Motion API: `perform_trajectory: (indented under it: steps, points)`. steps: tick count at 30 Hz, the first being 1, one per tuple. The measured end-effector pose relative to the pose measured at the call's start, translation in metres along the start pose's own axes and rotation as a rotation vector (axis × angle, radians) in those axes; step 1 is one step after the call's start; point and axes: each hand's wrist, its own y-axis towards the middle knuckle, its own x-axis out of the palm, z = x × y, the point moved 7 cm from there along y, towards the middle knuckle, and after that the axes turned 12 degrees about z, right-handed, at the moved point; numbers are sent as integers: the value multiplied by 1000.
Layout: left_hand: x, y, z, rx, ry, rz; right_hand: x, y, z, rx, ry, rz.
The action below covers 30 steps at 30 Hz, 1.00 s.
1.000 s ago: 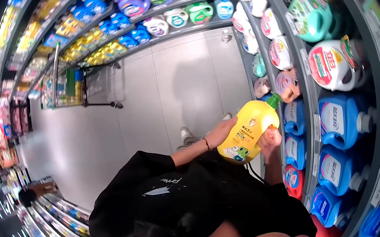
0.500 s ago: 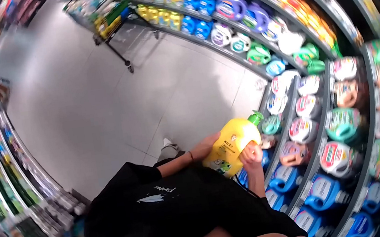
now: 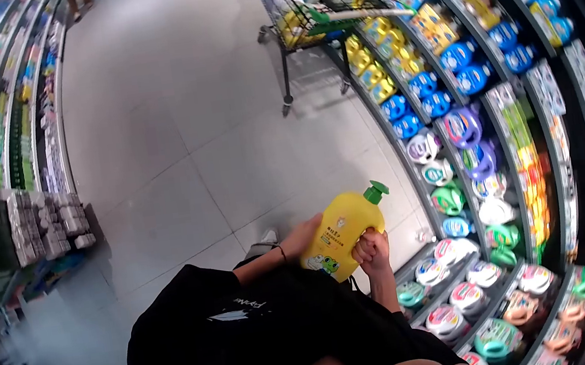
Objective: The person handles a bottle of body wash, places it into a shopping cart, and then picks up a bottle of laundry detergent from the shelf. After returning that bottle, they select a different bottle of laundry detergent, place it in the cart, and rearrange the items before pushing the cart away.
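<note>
Both hands hold a large yellow pump bottle [image 3: 343, 227] with a green pump top and a cartoon frog on its label, tilted in front of my black shirt. My right hand [image 3: 373, 249] has its fingers wrapped through the bottle's handle. On the other side, my left hand [image 3: 305, 238] presses against the bottle's side, with its fingers partly hidden behind it.
Shelves of detergent bottles [image 3: 481, 143] curve along the right. Ahead stands a loaded shopping cart [image 3: 302, 30] with a green-trimmed handle. More shelves [image 3: 20, 107] run along the left, with stacked packs [image 3: 51, 225] at their end. A person's legs [image 3: 78, 2] show far off.
My view has turned left, so the cart and shelves now appear farther right. The yellow bottle stays in both hands, now seen slightly lower and to the left.
</note>
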Motion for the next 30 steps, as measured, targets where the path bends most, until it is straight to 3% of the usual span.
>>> perform_trajectory:
  steps: [1, 4, 7, 10, 13, 15, 16, 17, 19, 22, 25, 28, 30]
  points:
    - [-9, 1, 15, 26, -2, 50, 6, 11, 0, 28, -24, -1]
    - [-28, -5, 54, -194, -120, 128, 26, 47, -3, 111, -78, 6]
    - [-52, 25, 65, -102, -96, 221, 47, 89, -9, 140, -87, -86]
    - [-66, 62, 101, -153, -217, 232, 70, 156, -26, 164, -105, -203]
    - [-98, 153, 61, 34, -60, 347, 87, 211, -51, 190, -117, -216]
    - [-96, 168, 101, 109, 26, 379, 84, 253, -59, 246, -95, -234]
    - [-87, 158, 157, 140, 103, 425, 87, 271, -65, 247, -87, -223]
    - [-81, 178, 148, -61, -249, 302, 88, 286, -73, 252, -100, -222]
    - [-82, 186, 195, 3, -77, 438, 106, 308, -92, 221, -16, -383]
    - [-96, 225, 186, 29, -206, 458, 126, 338, -110, 209, 12, -468]
    - [-81, 204, 253, -84, -151, 552, 139, 356, -122, 251, 4, -487]
    - [-97, 232, 224, 10, -169, 579, 142, 378, -117, 324, 29, -553]
    - [-105, 227, 237, 49, -88, 690, 154, 391, -110, 385, 21, -614]
